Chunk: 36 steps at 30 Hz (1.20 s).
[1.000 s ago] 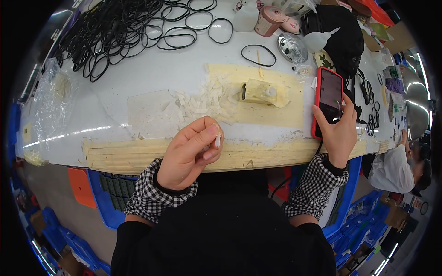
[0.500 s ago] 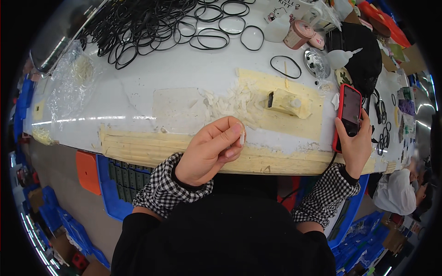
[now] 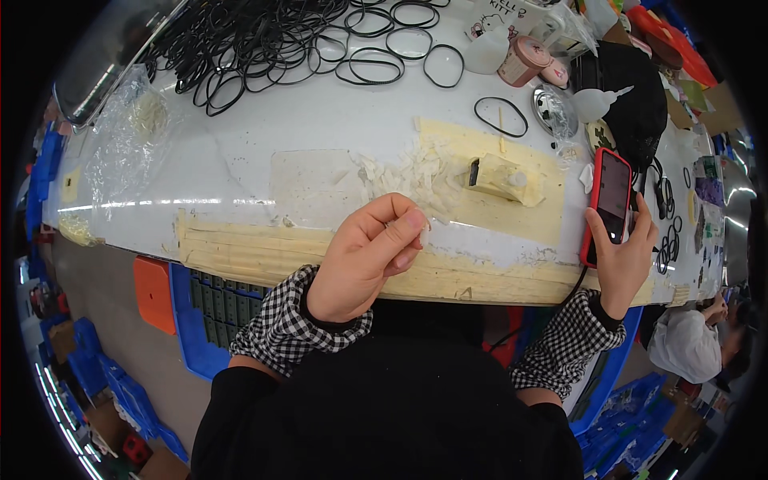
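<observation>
My left hand [image 3: 372, 252] is raised over the table's front edge, thumb and forefinger pressed together. Between them shows the tip of a small whitish strip [image 3: 425, 238]; most of it is hidden by the fingers. At the right, my right hand [image 3: 626, 260] grips the lower part of a phone in a red case [image 3: 612, 188], thumb at its left edge and fingers along the right. A dark cable runs down from the phone's lower end. Beyond my left hand lies a pile of pale strips [image 3: 408, 178], beside a yellowish tape-covered block [image 3: 502, 178] with a dark slot.
Many black rubber rings [image 3: 248, 40] heap at the far left. Clear plastic wrap [image 3: 132, 152] lies left of them. A pink cup [image 3: 524, 60], a squeeze bottle [image 3: 596, 104] and a black bag [image 3: 632, 96] crowd the far right. Blue crates [image 3: 196, 344] stand below the edge.
The whitish strip shows less between my left fingers, which have shifted slightly. My right hand has slid a little right and its fingers have moved along the phone's side. The view has shifted slightly.
</observation>
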Tool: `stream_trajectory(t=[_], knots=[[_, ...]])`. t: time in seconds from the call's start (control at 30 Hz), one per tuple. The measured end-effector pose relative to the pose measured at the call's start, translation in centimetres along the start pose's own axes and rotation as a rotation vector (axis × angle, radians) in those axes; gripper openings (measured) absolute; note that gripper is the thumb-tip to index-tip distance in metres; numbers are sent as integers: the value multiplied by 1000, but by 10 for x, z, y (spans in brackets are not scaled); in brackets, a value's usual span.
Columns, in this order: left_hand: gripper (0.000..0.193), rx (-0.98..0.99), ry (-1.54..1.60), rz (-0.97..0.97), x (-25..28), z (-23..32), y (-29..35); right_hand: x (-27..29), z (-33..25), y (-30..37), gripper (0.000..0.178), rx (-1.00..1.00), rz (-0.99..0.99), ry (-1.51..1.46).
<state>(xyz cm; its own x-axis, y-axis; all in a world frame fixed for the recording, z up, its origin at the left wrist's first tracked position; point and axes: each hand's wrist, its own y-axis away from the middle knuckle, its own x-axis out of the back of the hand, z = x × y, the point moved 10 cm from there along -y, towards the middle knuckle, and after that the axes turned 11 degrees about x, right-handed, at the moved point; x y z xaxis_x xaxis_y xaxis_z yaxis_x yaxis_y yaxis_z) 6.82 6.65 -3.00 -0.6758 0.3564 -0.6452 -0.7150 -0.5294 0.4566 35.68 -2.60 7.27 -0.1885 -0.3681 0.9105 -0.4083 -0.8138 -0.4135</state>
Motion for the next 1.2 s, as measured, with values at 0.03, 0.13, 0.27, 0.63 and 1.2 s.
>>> stream_trajectory(t=[0.03,0.13,0.27,0.63,1.2], knots=[[19,-7,-6,3,0,1,0,5,-8,0,69,34,27,-59],[20,9,9,16,-1,0,-1,21,-39,4,48,56,53,-312],[22,27,20,-51,-8,-2,-3,9,-114,20,25,274,-149,-758],[22,178,245,-331,-25,-14,-2,6,-210,36,36,688,-126,-664],[19,148,232,-299,-21,-14,-1,4,-213,38,35,704,-126,-606]])
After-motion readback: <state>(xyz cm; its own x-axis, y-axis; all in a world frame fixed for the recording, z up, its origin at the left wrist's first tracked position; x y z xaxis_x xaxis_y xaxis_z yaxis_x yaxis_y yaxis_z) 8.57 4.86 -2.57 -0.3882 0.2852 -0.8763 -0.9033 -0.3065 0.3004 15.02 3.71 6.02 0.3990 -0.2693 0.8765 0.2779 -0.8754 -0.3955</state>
